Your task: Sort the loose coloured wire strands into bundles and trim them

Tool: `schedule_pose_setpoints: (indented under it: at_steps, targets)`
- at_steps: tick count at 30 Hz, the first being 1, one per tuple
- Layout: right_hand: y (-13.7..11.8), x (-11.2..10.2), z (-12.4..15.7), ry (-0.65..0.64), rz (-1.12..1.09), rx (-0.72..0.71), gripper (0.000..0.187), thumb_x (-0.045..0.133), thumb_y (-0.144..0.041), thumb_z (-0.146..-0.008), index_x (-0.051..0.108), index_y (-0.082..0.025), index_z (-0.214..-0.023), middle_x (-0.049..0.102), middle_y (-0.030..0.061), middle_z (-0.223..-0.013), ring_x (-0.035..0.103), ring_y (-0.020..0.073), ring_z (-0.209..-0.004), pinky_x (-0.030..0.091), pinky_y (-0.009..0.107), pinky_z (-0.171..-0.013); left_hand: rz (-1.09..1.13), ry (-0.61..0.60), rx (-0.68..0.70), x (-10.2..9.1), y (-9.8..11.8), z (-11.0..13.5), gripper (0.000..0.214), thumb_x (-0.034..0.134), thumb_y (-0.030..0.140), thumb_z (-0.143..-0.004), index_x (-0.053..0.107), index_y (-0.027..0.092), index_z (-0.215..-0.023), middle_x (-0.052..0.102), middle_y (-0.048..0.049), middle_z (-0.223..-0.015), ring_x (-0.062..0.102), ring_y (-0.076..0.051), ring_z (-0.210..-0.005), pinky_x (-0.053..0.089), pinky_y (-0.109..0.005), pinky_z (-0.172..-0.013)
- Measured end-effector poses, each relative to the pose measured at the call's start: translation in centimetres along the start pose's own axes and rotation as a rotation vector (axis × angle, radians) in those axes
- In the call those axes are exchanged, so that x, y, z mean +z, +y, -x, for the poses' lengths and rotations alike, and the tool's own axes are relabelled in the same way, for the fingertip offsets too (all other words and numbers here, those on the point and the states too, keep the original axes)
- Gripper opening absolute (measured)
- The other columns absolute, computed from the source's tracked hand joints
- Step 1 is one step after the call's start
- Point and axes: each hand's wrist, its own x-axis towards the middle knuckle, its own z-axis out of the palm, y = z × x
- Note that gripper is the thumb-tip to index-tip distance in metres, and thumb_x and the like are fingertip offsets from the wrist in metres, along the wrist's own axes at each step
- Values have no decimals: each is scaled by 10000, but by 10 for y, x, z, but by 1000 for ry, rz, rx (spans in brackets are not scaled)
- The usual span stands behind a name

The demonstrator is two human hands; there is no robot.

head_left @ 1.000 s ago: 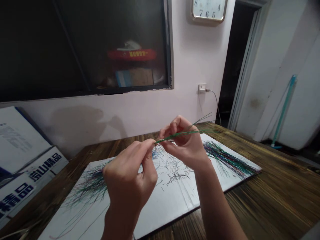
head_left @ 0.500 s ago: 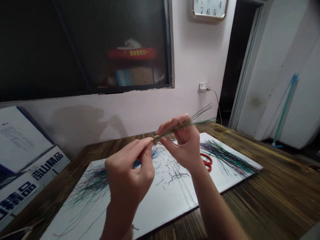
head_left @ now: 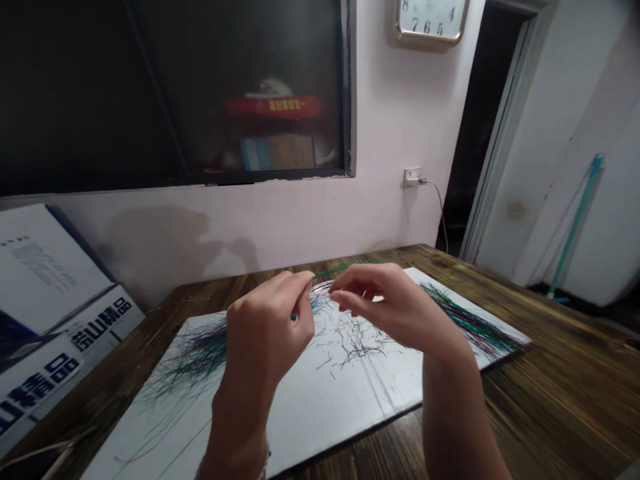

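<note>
Apparently, the left hand (head_left: 265, 327) pinches green strands (head_left: 333, 270), right hand (head_left: 393, 300) just beside.

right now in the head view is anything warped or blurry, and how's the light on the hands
In the head view, the wide lens makes the door frame lean; the light on the left hand and right hand is soft, without hard glare; a soft, blurry shadow lies on the wall; the thin green strand looks faint and hard to follow.

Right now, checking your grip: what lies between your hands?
A thin green strand, above scattered dark snippets on the white board, in the head view.
</note>
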Motion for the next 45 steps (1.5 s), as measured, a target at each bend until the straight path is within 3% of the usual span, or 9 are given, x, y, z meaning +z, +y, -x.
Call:
schedule_pose_setpoints:
  at_steps: [4,8,14,23,29,39,45]
  targets:
    - [-5,2,3,217,-43,-83,88,594,-218,-826,671,-195,-787,637,3,-665,541,117,-580,445,261,-520,-13,-93,42,-4,-2,1,195,503,112,-784,673,199,-822,676,-11,-683,618,-157,-601,416,-267,-541]
    - [0,8,-4,317,-52,-143,75,615,-218,-812,684,-196,-790,629,6,-686,511,109,-573,411,266,-506,-1,-173,92,-8,0,1,232,482,84,-763,675,201,-820,643,6,-634,583,-145,-564,385,-260,-514]
    - [10,6,-11,117,-50,-44,123,599,-222,-819,713,-182,-794,659,32,-749,527,123,-625,407,280,-537,-8,-135,130,-8,0,1,262,473,57,-746,677,196,-832,636,12,-617,563,-134,-547,374,-253,-507]
    - [14,3,-12,49,-168,60,130,630,-254,-798,703,-158,-750,542,-7,-551,376,75,-467,236,247,-397,-43,-102,163,-9,1,2,260,470,54,-750,673,189,-839,638,11,-612,564,-133,-538,378,-259,-504]
    - [14,5,-13,61,-139,62,103,626,-212,-786,675,-159,-712,483,-29,-536,340,69,-477,219,244,-406,0,-113,152,-8,0,2,266,476,43,-732,676,192,-824,645,8,-622,583,-133,-555,398,-250,-523]
    - [15,5,-13,-28,-65,49,141,557,-232,-849,604,-182,-726,390,-58,-513,328,74,-482,251,237,-423,13,-130,142,-8,-1,1,265,464,39,-734,675,186,-802,639,3,-617,580,-133,-557,396,-245,-519]
    - [12,9,-12,107,77,-112,105,557,-112,-804,576,-175,-723,515,-28,-704,392,58,-539,326,218,-473,63,-161,124,-10,-6,3,259,453,33,-737,661,176,-796,639,0,-647,583,-137,-574,410,-253,-538]
